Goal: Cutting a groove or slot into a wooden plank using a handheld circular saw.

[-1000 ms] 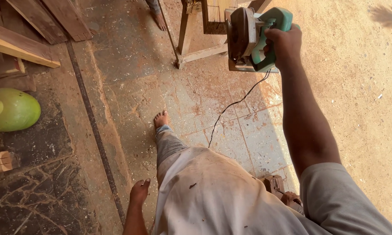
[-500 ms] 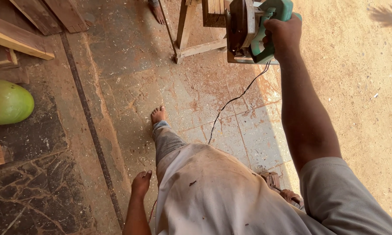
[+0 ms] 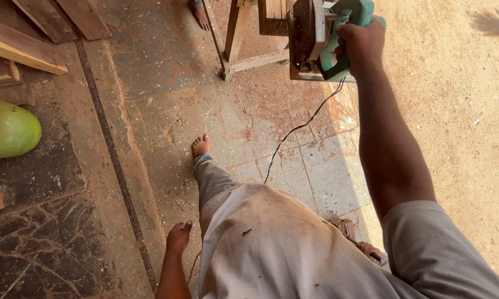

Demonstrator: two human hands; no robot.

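A green circular saw (image 3: pixel 327 39) is carried at arm's length in the right hand (image 3: pixel 360 47), at the far right of the scene, just beside a wooden trestle (image 3: pixel 244 50). The fingers are wrapped fully around the green rear handle, closed tight; the blade guard and base plate lie to the left of the knuckles, turned away from the body. This outstretched hold is judged to keep the blade clear of the legs. A black cord (image 3: pixel 293 138) trails from the tool down to the tiled floor (image 3: pixel 166 127).

The left hand (image 3: pixel 178 238) hangs low at the near left, fingers loosely curled and holding nothing, close to the trouser leg. 1 bare foot (image 3: pixel 201 147) is planted on the dusty tiles. A green rounded object (image 3: pixel 8 129) and timber planks (image 3: pixel 22 50) lie at the far left.
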